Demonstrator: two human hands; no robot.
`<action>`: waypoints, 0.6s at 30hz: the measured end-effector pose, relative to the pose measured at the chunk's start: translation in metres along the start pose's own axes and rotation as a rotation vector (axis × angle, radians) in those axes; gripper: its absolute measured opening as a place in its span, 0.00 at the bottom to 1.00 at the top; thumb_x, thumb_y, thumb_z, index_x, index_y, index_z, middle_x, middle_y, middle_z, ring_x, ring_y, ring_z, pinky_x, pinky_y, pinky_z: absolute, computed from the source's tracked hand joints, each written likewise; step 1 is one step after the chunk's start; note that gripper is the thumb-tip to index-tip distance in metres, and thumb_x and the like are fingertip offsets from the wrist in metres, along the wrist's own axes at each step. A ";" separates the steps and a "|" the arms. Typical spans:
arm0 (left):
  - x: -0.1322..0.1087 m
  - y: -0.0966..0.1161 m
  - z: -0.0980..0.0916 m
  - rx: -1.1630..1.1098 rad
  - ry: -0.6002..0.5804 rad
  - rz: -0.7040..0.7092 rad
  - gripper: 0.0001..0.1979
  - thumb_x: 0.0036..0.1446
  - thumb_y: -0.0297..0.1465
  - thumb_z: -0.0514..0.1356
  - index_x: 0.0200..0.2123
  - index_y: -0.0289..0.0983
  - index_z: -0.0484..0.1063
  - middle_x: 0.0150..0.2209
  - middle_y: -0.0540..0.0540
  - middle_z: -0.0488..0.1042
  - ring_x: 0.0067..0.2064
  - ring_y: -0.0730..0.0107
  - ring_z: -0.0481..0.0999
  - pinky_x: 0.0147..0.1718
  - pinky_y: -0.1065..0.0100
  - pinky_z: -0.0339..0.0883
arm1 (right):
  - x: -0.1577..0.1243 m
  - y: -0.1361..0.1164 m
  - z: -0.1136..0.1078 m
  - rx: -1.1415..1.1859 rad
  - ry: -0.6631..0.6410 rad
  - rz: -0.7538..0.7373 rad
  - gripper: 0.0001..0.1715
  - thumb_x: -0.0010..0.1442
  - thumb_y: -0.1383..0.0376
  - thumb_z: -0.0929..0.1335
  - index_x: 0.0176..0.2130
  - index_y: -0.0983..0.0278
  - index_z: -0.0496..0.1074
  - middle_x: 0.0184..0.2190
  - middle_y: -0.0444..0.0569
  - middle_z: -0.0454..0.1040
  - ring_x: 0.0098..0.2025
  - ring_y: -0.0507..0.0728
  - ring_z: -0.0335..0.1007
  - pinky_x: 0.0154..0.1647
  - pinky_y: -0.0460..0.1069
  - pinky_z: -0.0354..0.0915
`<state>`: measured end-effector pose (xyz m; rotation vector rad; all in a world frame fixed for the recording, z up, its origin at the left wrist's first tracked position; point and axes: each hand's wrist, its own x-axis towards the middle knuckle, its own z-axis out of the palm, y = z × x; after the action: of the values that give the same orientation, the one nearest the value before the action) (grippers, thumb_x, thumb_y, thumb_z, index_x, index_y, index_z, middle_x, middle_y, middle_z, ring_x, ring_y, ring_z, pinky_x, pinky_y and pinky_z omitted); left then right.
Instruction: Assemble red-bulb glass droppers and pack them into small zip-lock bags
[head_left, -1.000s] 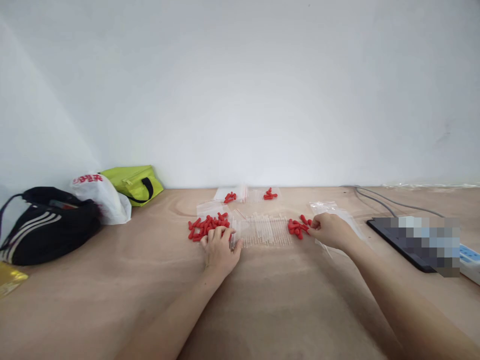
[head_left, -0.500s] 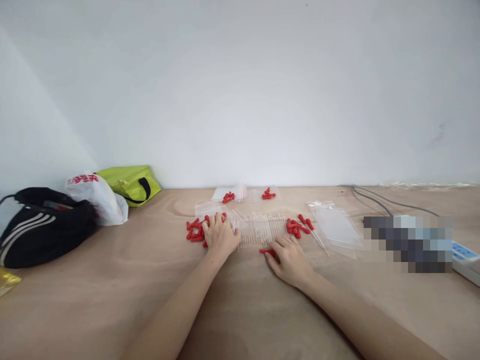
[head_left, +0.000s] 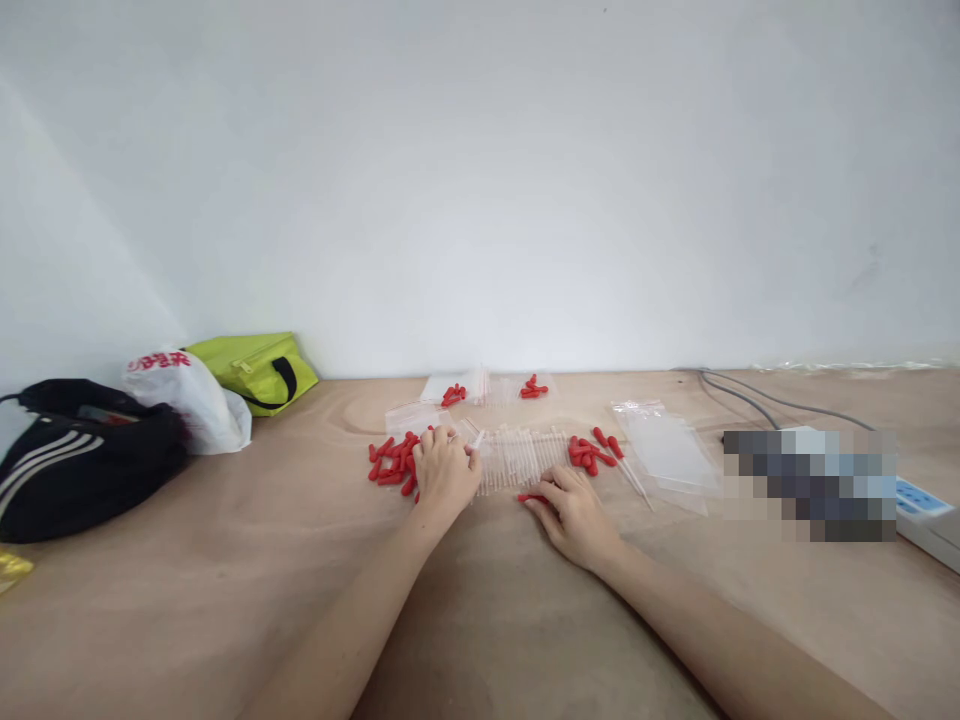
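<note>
My left hand (head_left: pixel 448 468) is closed in a pinch at the left end of a row of clear glass dropper tubes (head_left: pixel 521 458). A pale tube end (head_left: pixel 478 438) shows at its fingertips; the rest is hidden. Beside and under that hand lies a pile of red rubber dropper bulbs (head_left: pixel 388 462). My right hand (head_left: pixel 576 512), low over the table in front of the row, has its fingers closed on a red dropper bulb (head_left: pixel 528 497). Right of the row is a smaller heap of red bulbs (head_left: pixel 581 455), with two bulbs fitted on tubes (head_left: pixel 634 478) next to it.
Clear zip bags (head_left: pixel 664 450) lie to the right. Farther back are bags with red bulbs (head_left: pixel 534 387) and tubes. A black bag (head_left: pixel 90 470), a white plastic bag (head_left: pixel 187 400) and a lime pouch (head_left: pixel 262 370) stand left. A power strip (head_left: pixel 922 505) and grey cables (head_left: pixel 780 393) are at right.
My left hand has shifted from over the red bulbs toward the tubes, and a pale tube end now shows at its fingertips. My right hand stays on its bulb, fingers slightly more closed.
</note>
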<state>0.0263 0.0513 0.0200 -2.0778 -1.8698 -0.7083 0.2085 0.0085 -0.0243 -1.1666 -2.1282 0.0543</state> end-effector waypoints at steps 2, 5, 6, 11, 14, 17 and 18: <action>-0.006 0.001 -0.006 -0.098 0.041 0.096 0.07 0.54 0.30 0.52 0.27 0.37 0.68 0.37 0.41 0.72 0.40 0.55 0.66 0.36 0.58 0.57 | 0.000 0.002 0.000 0.072 0.031 0.004 0.09 0.59 0.66 0.60 0.33 0.63 0.69 0.31 0.50 0.69 0.33 0.55 0.65 0.34 0.50 0.61; -0.025 -0.003 -0.011 -0.261 0.071 0.323 0.09 0.58 0.29 0.48 0.30 0.38 0.66 0.31 0.47 0.73 0.35 0.64 0.70 0.42 0.58 0.55 | 0.000 0.003 -0.001 0.144 0.050 0.031 0.08 0.59 0.68 0.59 0.33 0.63 0.67 0.30 0.49 0.69 0.32 0.55 0.65 0.33 0.50 0.62; -0.031 -0.007 -0.011 -0.296 0.080 0.388 0.10 0.59 0.29 0.47 0.29 0.38 0.66 0.28 0.49 0.73 0.33 0.67 0.71 0.44 0.59 0.53 | 0.000 0.002 -0.002 0.150 0.053 0.039 0.08 0.59 0.68 0.59 0.34 0.63 0.67 0.30 0.49 0.69 0.32 0.56 0.65 0.33 0.50 0.63; -0.051 -0.020 -0.008 -0.347 0.107 0.517 0.10 0.61 0.29 0.48 0.36 0.40 0.69 0.28 0.51 0.76 0.30 0.70 0.73 0.46 0.58 0.51 | -0.001 -0.001 -0.001 0.155 0.051 0.002 0.14 0.59 0.69 0.58 0.42 0.62 0.67 0.34 0.51 0.68 0.35 0.56 0.65 0.35 0.52 0.64; -0.049 -0.019 -0.006 -0.347 0.056 0.530 0.11 0.61 0.28 0.48 0.38 0.42 0.70 0.31 0.50 0.77 0.32 0.70 0.74 0.47 0.58 0.51 | -0.002 -0.002 -0.001 0.169 0.024 -0.026 0.14 0.58 0.70 0.58 0.42 0.61 0.69 0.33 0.50 0.67 0.34 0.56 0.65 0.35 0.52 0.64; -0.046 -0.016 -0.004 -0.345 0.010 0.537 0.11 0.60 0.27 0.49 0.37 0.42 0.71 0.32 0.49 0.77 0.33 0.69 0.74 0.47 0.58 0.52 | -0.002 -0.001 -0.002 0.171 0.011 -0.039 0.15 0.58 0.71 0.59 0.42 0.61 0.69 0.33 0.50 0.67 0.34 0.56 0.65 0.35 0.52 0.64; -0.046 -0.016 -0.003 -0.346 0.004 0.536 0.11 0.60 0.27 0.49 0.37 0.41 0.71 0.32 0.49 0.77 0.33 0.69 0.74 0.46 0.58 0.52 | -0.002 0.000 -0.002 0.173 0.007 -0.044 0.15 0.57 0.71 0.59 0.42 0.61 0.69 0.33 0.50 0.67 0.35 0.56 0.65 0.35 0.52 0.64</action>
<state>0.0076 0.0127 -0.0029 -2.6219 -1.1484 -0.9291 0.2102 0.0058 -0.0239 -1.0175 -2.0965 0.2099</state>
